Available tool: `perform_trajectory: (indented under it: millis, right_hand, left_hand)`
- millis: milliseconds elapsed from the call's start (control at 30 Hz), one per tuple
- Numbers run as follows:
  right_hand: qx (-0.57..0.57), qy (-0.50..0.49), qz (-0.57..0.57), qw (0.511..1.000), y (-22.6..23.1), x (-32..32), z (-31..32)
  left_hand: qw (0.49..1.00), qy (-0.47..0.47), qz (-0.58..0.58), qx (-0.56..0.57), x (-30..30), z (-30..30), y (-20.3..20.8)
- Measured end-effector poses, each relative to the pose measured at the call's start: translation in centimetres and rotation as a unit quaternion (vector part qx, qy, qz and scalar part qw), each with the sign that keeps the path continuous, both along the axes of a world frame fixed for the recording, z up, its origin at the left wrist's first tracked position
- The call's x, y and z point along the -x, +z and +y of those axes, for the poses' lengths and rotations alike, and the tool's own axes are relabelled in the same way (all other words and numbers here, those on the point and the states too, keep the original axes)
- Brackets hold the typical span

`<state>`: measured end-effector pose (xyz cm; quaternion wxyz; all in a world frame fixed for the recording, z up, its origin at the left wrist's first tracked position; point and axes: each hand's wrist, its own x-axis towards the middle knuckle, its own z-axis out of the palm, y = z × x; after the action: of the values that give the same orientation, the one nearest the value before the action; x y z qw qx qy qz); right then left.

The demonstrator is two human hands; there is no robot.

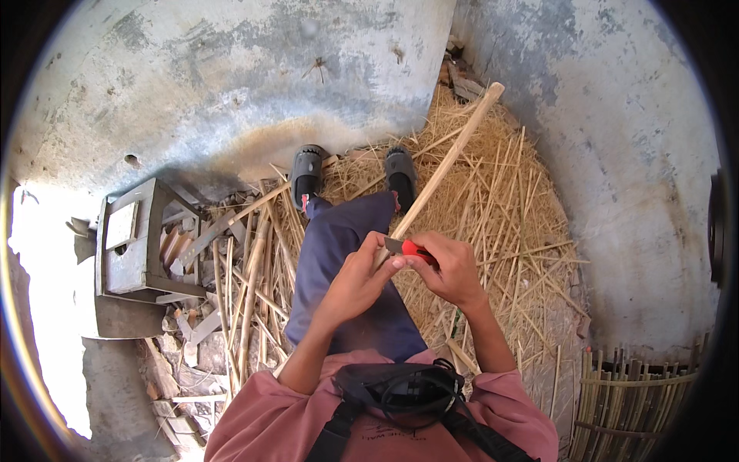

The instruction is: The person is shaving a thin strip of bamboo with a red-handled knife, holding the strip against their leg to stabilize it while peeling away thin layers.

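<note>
Currently both hands are working close together over the person's lap. Left hand [360, 276] is curling tightly around the near end of a pale stick [453, 158]; right hand [454, 269] is clenching a red-handled knife [419, 252], its blade pointing left at the stick. Blade contact isn't showing clearly. Stick is slanting up-right over straw and split strips [523, 208]. Slatted basket [639, 408] is standing lower right, boxy stand [127, 262] left.
</note>
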<state>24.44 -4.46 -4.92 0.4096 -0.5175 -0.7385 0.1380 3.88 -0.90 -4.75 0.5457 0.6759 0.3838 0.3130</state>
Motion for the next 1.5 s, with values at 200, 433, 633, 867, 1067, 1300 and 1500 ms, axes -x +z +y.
perform_trajectory:
  millis: [200, 433, 633, 867, 1067, 1300, 1500]
  right_hand:
    - [-0.049, -0.001, -0.005, 0.999, 0.0, 0.1, 0.2]
    - [-0.068, -0.048, -0.026, 0.996, -0.2, 0.3, -0.1]
    - [-0.076, -0.076, -0.040, 0.993, 0.1, 0.4, -0.4]
    - [-0.074, -0.230, 0.000, 0.970, 2.3, -4.2, 1.3]
    - [-0.042, -0.199, 0.064, 0.977, 1.5, -5.5, 1.0]
    - [-0.020, -0.023, -0.005, 1.000, -1.2, -0.5, -0.9]
    - [-0.026, -0.024, -0.007, 0.999, -2.4, 0.8, -1.2]
  left_hand:
    - [1.000, -0.020, -0.002, -0.018, -0.2, -0.3, -1.1]
    - [0.997, 0.024, 0.021, -0.066, -1.2, -0.7, -1.1]
    - [0.985, 0.094, 0.081, -0.116, -2.1, -1.2, -1.3]
    - [0.984, 0.088, 0.142, -0.062, -1.9, -3.5, -2.2]
    - [0.991, 0.056, 0.116, -0.035, -0.9, -3.5, -2.8]
    - [0.994, 0.001, 0.093, -0.055, -0.3, -1.9, -1.5]
    - [0.993, 0.038, 0.084, -0.068, -0.5, -2.0, -1.5]
